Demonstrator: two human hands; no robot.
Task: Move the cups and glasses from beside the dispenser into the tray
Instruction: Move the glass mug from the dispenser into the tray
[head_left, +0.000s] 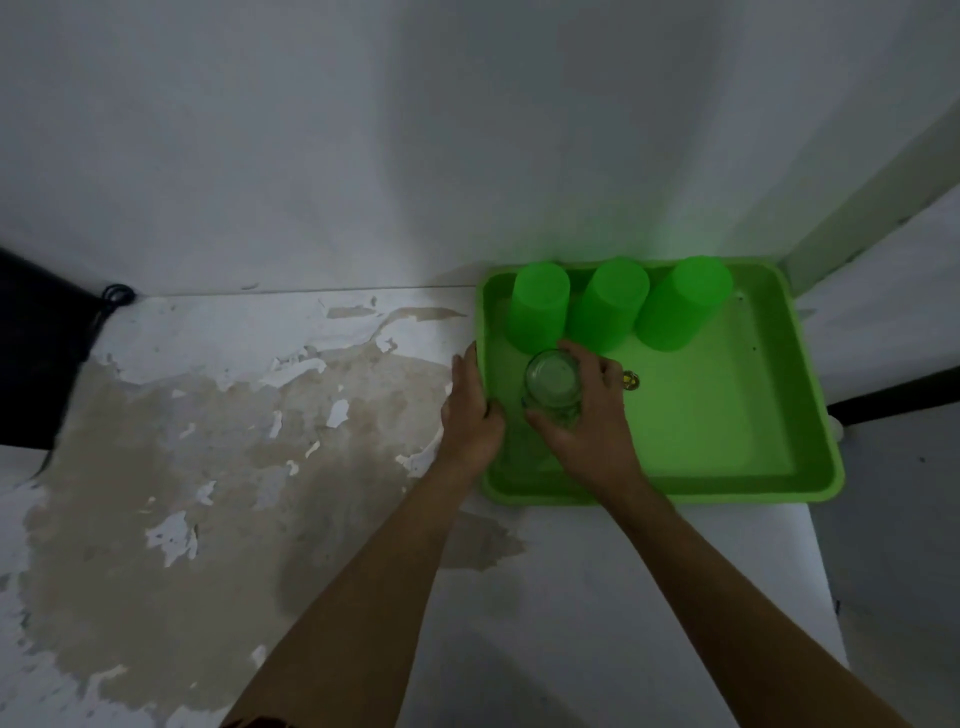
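A green tray (727, 483) sits on the white counter at the right, against the wall. Three green plastic cups stand upside down along its far side: the left cup (537, 306), the middle cup (608, 304) and the right cup (685, 301). My right hand (587, 415) is closed around a clear glass (551, 382), held upside down over the tray's left part, just in front of the green cups. My left hand (470, 415) grips the tray's left rim. A second clear glass may lie under my hands; it is too faint to tell.
The counter top (234, 441) has peeling paint and brown stains to the left of the tray. A dark object with a black cable (117, 296) stands at the far left. A small round mark (631, 380) shows on the tray floor. A wall corner closes the right side.
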